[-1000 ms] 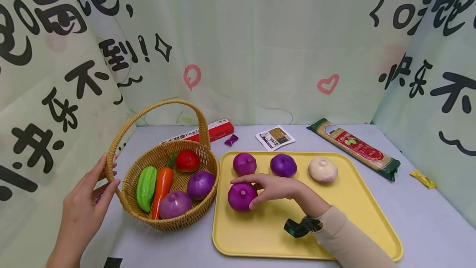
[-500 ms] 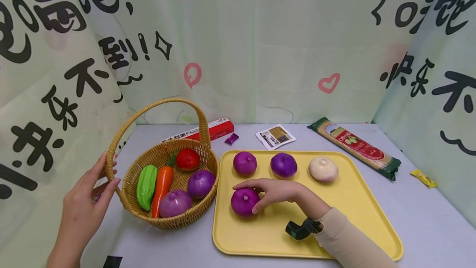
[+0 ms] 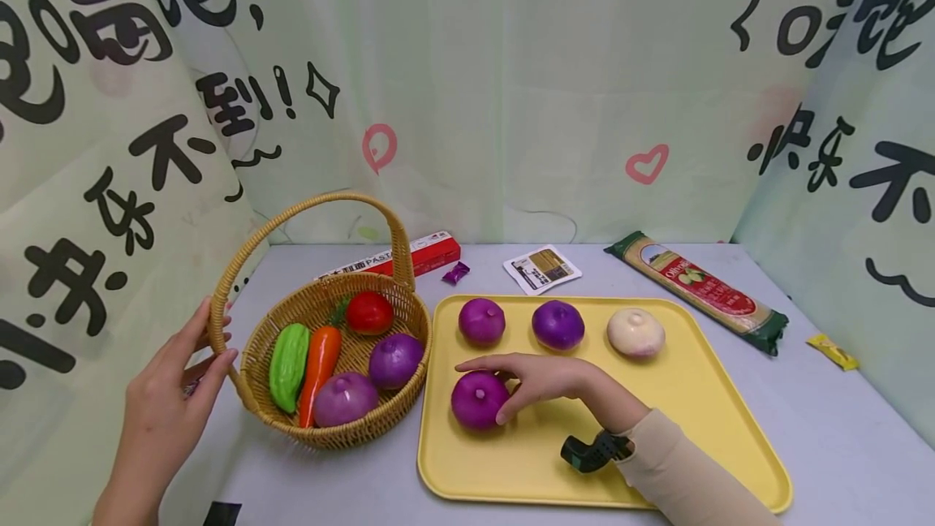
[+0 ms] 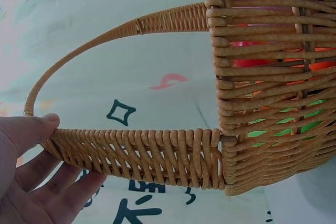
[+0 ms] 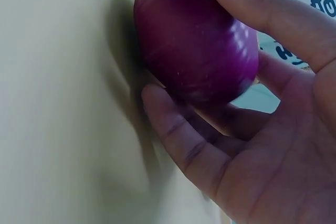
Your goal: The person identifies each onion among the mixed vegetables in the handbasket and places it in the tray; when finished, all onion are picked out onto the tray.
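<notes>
My right hand (image 3: 488,386) grips a purple onion (image 3: 471,408) that sits on the left part of the yellow tray (image 3: 657,428). In the right wrist view the thumb and fingers of that hand (image 5: 181,38) curl round the onion (image 5: 205,61) against the tray (image 5: 63,103). Two more purple onions (image 3: 481,321) (image 3: 557,324) and a white onion (image 3: 635,332) lie along the tray's far side. My left hand (image 3: 215,339) holds the wicker basket (image 3: 329,438) where its handle meets the left rim. In the left wrist view that hand (image 4: 58,153) has its thumb above and its fingers below the basket (image 4: 257,77).
The basket holds a green gourd (image 3: 288,355), a carrot (image 3: 319,364), a tomato (image 3: 368,312) and two purple onions (image 3: 394,360). Behind lie a red box (image 3: 420,254), a purple candy (image 3: 455,272), a card (image 3: 541,269) and a pasta packet (image 3: 701,291). Printed curtains close in three sides.
My right hand and the purple onion have moved slightly down and toward the tray's near side. The left hand stays on the basket.
</notes>
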`<state>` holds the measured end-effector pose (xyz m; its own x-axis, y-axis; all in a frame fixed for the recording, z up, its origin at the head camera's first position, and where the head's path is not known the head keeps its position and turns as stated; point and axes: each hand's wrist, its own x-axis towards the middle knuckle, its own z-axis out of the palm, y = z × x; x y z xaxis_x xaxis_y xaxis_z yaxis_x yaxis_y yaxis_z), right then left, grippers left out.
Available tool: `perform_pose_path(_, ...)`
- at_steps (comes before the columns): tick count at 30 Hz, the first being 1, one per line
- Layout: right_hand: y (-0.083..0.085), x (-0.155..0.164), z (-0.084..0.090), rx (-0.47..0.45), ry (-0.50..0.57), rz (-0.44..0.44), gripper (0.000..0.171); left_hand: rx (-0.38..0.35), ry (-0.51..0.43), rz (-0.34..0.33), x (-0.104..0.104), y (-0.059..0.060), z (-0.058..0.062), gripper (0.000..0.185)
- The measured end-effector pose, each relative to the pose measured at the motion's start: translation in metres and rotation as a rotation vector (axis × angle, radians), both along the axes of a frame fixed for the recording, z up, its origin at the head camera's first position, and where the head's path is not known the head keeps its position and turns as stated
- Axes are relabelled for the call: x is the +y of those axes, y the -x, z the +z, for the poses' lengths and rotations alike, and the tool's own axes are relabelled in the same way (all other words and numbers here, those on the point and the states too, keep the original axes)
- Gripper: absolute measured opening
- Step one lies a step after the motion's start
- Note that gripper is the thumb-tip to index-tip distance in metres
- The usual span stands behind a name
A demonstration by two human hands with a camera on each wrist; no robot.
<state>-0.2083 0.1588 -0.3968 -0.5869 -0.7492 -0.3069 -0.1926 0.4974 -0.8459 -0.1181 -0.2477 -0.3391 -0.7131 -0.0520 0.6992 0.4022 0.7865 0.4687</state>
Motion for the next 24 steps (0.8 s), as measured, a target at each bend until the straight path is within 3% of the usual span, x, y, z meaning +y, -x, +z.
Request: perform_pose_path(24, 0.0043, 0.0096, 0.0035, 0.029, 0.015, 0.020, 0.072, -0.013, -0.009, 0.013, 0.0012, -0.0002, -0.0001, 0.081)
